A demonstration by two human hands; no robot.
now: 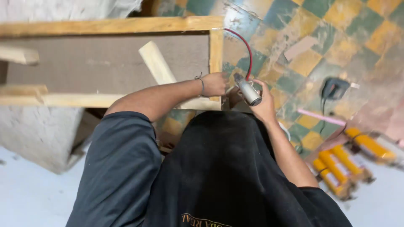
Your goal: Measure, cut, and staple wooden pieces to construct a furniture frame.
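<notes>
— What does the right hand (264,101) hold?

— A silver tool (248,89). The grip is wrapped round its body, with the blunt end sticking up and toward the person, and a red hose (248,50) arcing away from it over the frame's corner.

— And the left hand (213,84)?

— Just left of the tool, nearly touching it. Its grip is pressed together on the corner of the wooden frame (216,54), where the upright rail meets the lower one. What its fingers pinch, if anything, I cannot tell.

— What crowds the tool?

— The frame's upright rail sits just beyond the left grip, and a loose slat (156,63) leans across the brown panel farther left. The person's dark shirt is close below both hands.

— Any room?

— To the right of the right grip the tiled floor (320,29) lies open. Well apart that way rest a dark power tool (334,88) and yellow cartridges (343,164).
</notes>
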